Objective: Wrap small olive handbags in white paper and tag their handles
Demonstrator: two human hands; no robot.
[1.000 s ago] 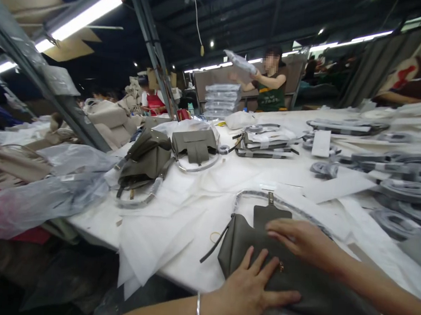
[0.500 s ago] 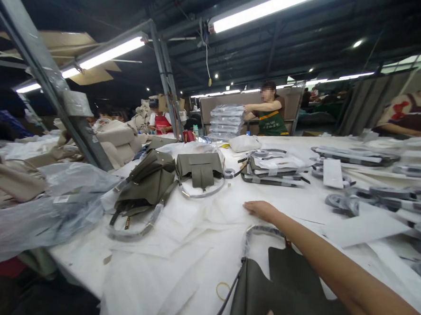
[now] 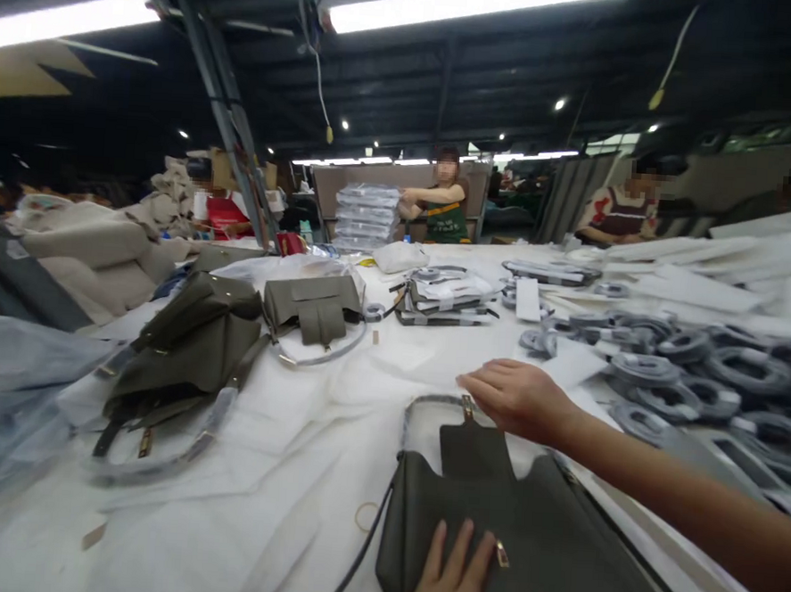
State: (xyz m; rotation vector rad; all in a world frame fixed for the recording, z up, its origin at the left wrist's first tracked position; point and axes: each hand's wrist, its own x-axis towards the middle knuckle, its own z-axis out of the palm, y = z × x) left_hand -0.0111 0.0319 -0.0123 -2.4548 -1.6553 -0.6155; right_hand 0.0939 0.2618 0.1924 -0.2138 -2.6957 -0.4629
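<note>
spanning the foreground, a white-covered worktable (image 3: 287, 539) is bearing everything inspected. across it, a co-worker (image 3: 448, 221) in a green apron is reaching to a stack of plastic-wrapped packages (image 3: 366, 216). a dark olive handbag (image 3: 555, 529) is lying flat nearest the camera, its flap pointing away and its wrapped handle arching beyond. a slumped olive handbag (image 3: 195, 342) and a smaller-looking flapped one (image 3: 314, 307) are sitting to the left; wrapped strap coils (image 3: 646, 369) are crowding the right. the left hand (image 3: 455, 581) is pressing on the near bag, fingers spread and gripping nothing. the right hand (image 3: 520, 395) is extending its fingers together beside the flap's tip; whether they are pinching anything, i cannot tell. a gold-toned clasp (image 3: 501, 553) is showing beside the left fingers; a thin yellow band (image 3: 365, 516) is lying left of the bag.
</note>
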